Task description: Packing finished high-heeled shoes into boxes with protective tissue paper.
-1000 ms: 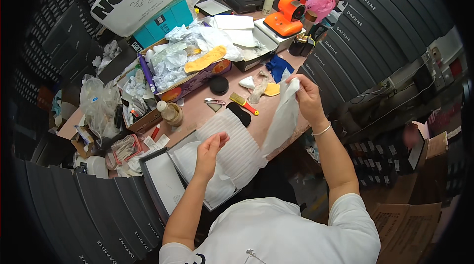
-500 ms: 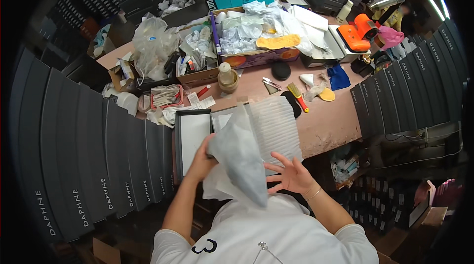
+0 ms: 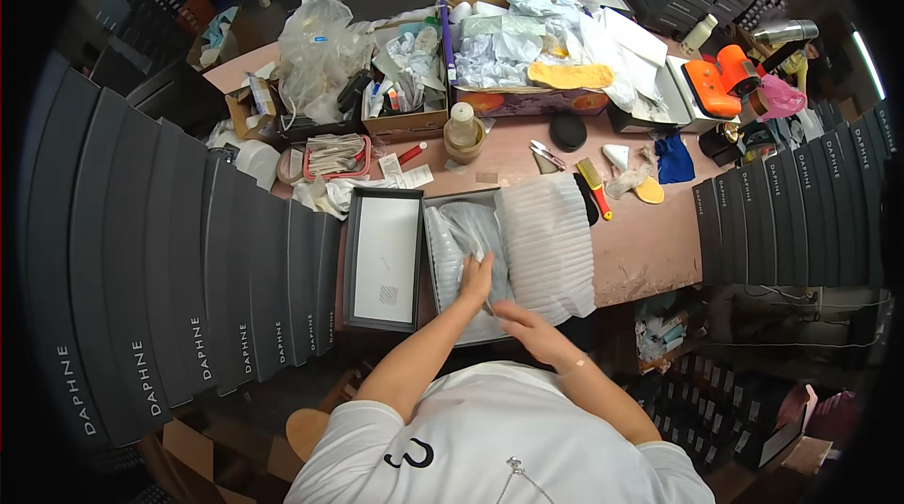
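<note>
An open shoe box (image 3: pixel 436 273) lies on the bench in front of me, with a grey bundle in thin translucent wrapping (image 3: pixel 468 219) inside it. My left hand (image 3: pixel 477 280) is on the near part of this bundle, fingers curled against the wrapping. What is inside the wrapping cannot be made out. Stretched toward the box's near right corner, my right hand (image 3: pixel 532 330) has its fingers extended and holds nothing visible. A white ribbed padding sheet (image 3: pixel 548 245) drapes over the box's right side. To the left lies a dark box lid (image 3: pixel 386 259), its pale inside facing up.
Dark shoe boxes (image 3: pixel 151 278) stand stacked on the left, and more (image 3: pixel 800 203) on the right. Behind are a carton of crumpled paper (image 3: pixel 508 104), a bottle in a cup (image 3: pixel 462 135), a red-yellow brush (image 3: pixel 595 188) and an orange device (image 3: pixel 720 82).
The wrapped bundle has gone from being held up in my left hand to lying in the box. My right hand has moved down, its spread fingers drawing together.
</note>
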Tool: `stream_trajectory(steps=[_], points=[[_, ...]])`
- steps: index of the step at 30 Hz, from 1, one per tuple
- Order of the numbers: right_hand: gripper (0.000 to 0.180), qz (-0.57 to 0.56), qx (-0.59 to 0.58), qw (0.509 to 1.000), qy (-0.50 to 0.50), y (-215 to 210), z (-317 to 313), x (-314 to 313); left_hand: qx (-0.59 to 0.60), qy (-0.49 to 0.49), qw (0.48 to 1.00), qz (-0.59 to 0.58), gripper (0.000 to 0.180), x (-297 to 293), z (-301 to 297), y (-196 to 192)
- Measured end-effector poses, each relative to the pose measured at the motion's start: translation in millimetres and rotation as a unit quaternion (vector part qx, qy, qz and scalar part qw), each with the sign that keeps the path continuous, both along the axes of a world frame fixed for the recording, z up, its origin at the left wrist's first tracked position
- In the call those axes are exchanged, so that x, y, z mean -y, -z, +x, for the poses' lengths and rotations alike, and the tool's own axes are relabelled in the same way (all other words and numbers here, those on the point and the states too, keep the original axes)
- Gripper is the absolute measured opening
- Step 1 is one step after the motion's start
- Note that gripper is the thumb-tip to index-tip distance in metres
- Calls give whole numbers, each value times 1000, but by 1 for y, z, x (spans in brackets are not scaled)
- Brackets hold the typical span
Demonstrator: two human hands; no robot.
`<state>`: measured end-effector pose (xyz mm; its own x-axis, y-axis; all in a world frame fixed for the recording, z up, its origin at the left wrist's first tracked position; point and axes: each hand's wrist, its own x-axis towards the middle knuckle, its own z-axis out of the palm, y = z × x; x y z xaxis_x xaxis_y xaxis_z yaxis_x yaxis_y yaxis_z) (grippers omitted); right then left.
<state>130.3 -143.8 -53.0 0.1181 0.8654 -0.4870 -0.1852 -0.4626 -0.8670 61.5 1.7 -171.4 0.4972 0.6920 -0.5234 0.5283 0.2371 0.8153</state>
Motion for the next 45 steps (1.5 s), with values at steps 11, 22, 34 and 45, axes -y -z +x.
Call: stream_trajectory(steps=[11, 22, 34, 45], points=[[63, 192, 175, 947, 189, 58, 53, -18, -79, -28, 971, 226, 50, -32, -139, -59], [124, -52, 646, 664, -372, 23, -34, -148, 56, -46, 980, 183, 16, -38, -203, -125], [61, 54, -5, 980, 194, -31, 15, -51, 205, 1, 977, -53, 42, 20, -170, -98], [65, -107, 339, 928, 114, 31, 34, -79, 117, -11, 993, -19, 43, -48, -110, -28]])
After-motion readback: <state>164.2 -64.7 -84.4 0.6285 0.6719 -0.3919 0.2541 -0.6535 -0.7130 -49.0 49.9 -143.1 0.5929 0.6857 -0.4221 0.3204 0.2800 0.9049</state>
